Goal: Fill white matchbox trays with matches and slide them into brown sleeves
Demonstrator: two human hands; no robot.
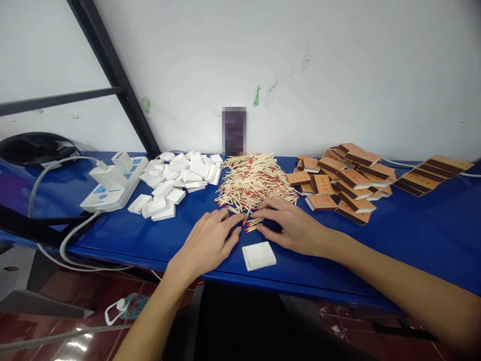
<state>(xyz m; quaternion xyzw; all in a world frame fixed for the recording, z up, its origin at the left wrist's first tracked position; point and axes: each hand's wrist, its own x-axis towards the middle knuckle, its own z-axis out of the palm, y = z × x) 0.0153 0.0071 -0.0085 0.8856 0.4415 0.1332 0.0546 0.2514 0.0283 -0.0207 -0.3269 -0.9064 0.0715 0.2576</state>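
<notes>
A small bundle of red-tipped matches [254, 225] lies on the blue table between my two hands. My right hand [287, 224] has its thumb and index finger around these matches. Close by on the left, my left hand [210, 238] has thumb and index fingertip apart, the index tip beside a slanted match [246, 217]. Whether it touches that match is hard to tell. Just beyond my fingers spreads a large heap of loose matches [255, 180]. Nearer to me, one white matchbox tray [259, 255] lies flat near the table's front edge.
White inner trays [191, 170] are piled at the left. Brown matchbox sleeves [353, 178] are heaped at the right, beside a joined strip of sleeves [432, 173]. A power strip [112, 195] with cables sits far left by a black frame [116, 80]. A blurred-out dark object [234, 130] leans against the wall.
</notes>
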